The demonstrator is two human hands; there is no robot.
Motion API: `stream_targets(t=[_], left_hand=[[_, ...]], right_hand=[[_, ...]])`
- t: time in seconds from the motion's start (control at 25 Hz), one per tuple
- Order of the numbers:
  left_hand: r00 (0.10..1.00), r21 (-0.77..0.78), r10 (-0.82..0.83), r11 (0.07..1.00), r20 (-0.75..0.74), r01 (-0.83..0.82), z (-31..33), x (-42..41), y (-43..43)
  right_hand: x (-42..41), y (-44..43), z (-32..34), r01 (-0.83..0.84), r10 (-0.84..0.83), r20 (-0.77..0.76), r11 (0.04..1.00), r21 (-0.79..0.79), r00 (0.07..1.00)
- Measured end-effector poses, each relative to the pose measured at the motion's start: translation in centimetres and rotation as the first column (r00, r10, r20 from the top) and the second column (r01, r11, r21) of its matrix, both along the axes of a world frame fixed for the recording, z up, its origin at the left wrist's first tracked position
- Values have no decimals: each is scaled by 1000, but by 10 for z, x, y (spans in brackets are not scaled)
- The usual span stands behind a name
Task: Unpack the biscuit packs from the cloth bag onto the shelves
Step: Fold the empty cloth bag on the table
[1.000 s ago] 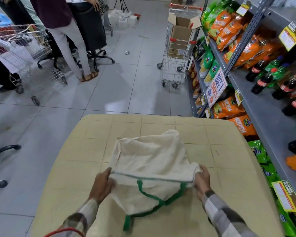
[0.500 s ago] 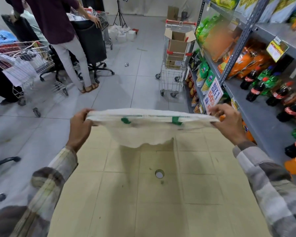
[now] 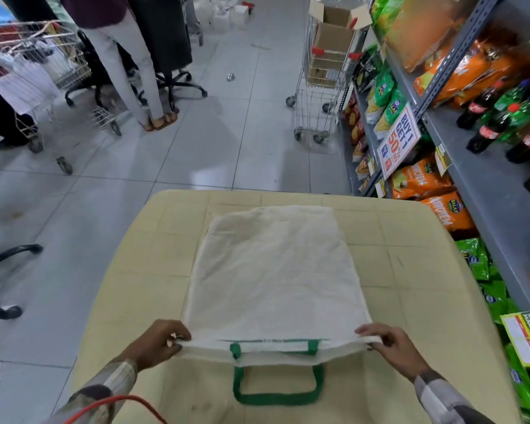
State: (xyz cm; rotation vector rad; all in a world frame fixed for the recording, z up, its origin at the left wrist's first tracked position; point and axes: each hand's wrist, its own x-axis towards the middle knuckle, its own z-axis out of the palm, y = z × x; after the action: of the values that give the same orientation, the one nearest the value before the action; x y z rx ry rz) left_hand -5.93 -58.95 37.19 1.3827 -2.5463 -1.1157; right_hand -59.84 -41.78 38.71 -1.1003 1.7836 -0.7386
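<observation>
The cream cloth bag (image 3: 273, 270) with green handles (image 3: 277, 396) lies flat and spread out on the beige table (image 3: 410, 270), its mouth toward me. My left hand (image 3: 158, 342) pinches the bag's near left corner. My right hand (image 3: 393, 347) pinches the near right corner. The bag looks flat, with no bulge. No biscuit packs show on the table. The grey metal shelves (image 3: 484, 191) on the right hold orange and green snack packs (image 3: 423, 179) and soda bottles (image 3: 490, 130).
A shopping trolley (image 3: 322, 84) with a cardboard box stands by the shelves ahead. Another trolley (image 3: 43, 65), office chairs and a standing person (image 3: 126, 56) are at the far left. A promo sign (image 3: 398, 139) hangs on the shelf. A red cable (image 3: 110, 405) crosses my left sleeve.
Both hands lifted the bag up by its mouth, held it stretched in the air, then laid it flat on the table, smoothed out with the handles toward me.
</observation>
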Motion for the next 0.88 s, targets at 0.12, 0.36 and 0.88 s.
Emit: stream_targets(t=[0.12,0.36,0.88], left_hand=[[998,48,-58,997,34,57,-33,12,36],[976,-35,-133,989,171,141,-81,25,84],[775,182,466,884,-427,-431,17,-87,-75]], right_hand=[[5,41,-29,-79,82,-18,987,142,996],[10,84,-59,-86,113,-276,991,106,954],[-19,-86,4,152,-183,-194,975,-163,964]])
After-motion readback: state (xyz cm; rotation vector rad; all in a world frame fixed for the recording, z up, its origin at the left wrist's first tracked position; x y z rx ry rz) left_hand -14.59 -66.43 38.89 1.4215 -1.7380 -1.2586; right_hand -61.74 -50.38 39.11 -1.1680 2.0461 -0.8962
